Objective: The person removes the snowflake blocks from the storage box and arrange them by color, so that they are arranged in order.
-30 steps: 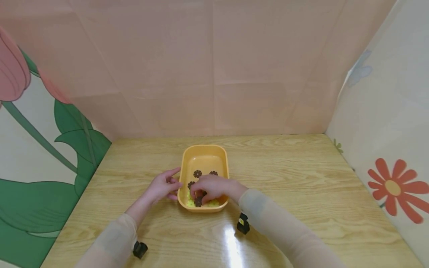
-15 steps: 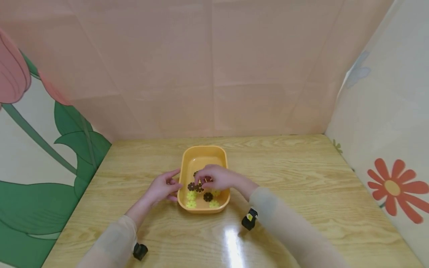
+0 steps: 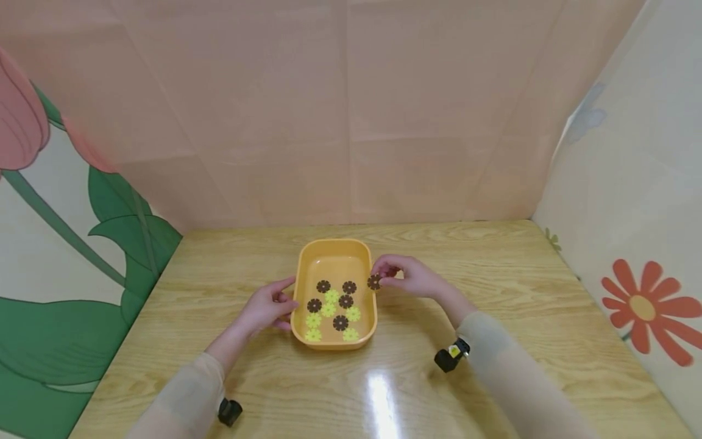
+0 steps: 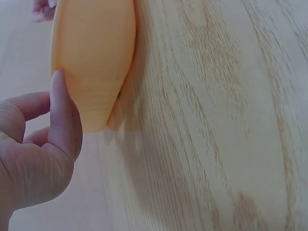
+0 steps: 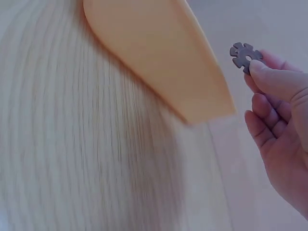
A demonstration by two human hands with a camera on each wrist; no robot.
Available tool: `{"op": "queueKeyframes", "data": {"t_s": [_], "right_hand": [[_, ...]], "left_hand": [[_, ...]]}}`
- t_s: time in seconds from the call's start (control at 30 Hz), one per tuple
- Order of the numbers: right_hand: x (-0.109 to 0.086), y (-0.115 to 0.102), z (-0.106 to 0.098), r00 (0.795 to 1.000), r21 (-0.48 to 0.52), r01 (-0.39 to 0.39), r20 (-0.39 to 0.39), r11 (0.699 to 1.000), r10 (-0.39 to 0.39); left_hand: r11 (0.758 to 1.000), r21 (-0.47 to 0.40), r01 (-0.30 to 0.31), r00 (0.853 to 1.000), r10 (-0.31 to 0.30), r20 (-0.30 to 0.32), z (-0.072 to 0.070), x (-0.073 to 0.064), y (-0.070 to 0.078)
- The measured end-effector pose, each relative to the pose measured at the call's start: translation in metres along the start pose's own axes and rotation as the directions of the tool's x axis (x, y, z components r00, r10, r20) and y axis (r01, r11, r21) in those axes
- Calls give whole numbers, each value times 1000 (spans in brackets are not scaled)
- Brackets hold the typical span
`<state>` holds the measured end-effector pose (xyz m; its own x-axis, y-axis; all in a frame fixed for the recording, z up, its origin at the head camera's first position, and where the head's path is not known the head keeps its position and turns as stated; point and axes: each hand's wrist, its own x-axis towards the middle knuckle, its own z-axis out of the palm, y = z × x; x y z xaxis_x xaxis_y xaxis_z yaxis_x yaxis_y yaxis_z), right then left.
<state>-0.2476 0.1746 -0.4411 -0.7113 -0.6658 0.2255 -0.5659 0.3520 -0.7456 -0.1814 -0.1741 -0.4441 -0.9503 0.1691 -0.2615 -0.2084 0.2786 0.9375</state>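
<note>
An orange tray [image 3: 334,259] stands on the table, with several brown interlocking building discs [image 3: 340,323] and several yellow ones [image 3: 314,321] inside. Just beyond the tray's right rim, my right hand [image 3: 408,275] pinches one brown notched disc [image 3: 373,281] between thumb and fingers; the right wrist view shows this disc [image 5: 245,57] held by its edge, the other fingers loosely curled. At the left wall my left hand [image 3: 265,308] holds the tray, thumb at the rim and fingers against the outer side. The left wrist view shows a fingertip [image 4: 57,77] on that wall.
Wood-grain tabletop [image 3: 493,292] surrounds the tray. A pink sheet [image 3: 351,122] hangs behind it, and flower-printed panels stand at the left [image 3: 66,256] and right [image 3: 631,213]. A small black device [image 3: 450,358] sits at each wrist.
My right hand has come out of the tray, over its right rim, with a brown disc between its fingers. Discs in the tray now lie spread out. The left hand has stayed at the left wall.
</note>
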Motion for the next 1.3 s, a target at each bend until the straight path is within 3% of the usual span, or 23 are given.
{"op": "queueKeyframes", "data": {"t_s": [0.17,0.33,0.63,0.93,1.3], "right_hand": [[-15,11,-9,997,-31,-53,-56,998,52],[-27,38,-11,992,-14,-97,-86,995,95],[-40,63,-10,964,-51,-243,-123,969,235],[-37,71,-2,967,-85,-200,-177,976,183],[-34,81,8,951,-208,-184,-284,961,120]], "left_hand": [[1000,6,-3,1000,3,-2,-1,-1,1],[1000,7,0,1000,0,-4,-2,-1,1],[1000,7,9,1000,-9,-6,-1,-1,2],[1000,15,6,1000,-6,-6,-2,-2,3],[1000,18,4,1000,-4,-7,-2,-2,3]]}}
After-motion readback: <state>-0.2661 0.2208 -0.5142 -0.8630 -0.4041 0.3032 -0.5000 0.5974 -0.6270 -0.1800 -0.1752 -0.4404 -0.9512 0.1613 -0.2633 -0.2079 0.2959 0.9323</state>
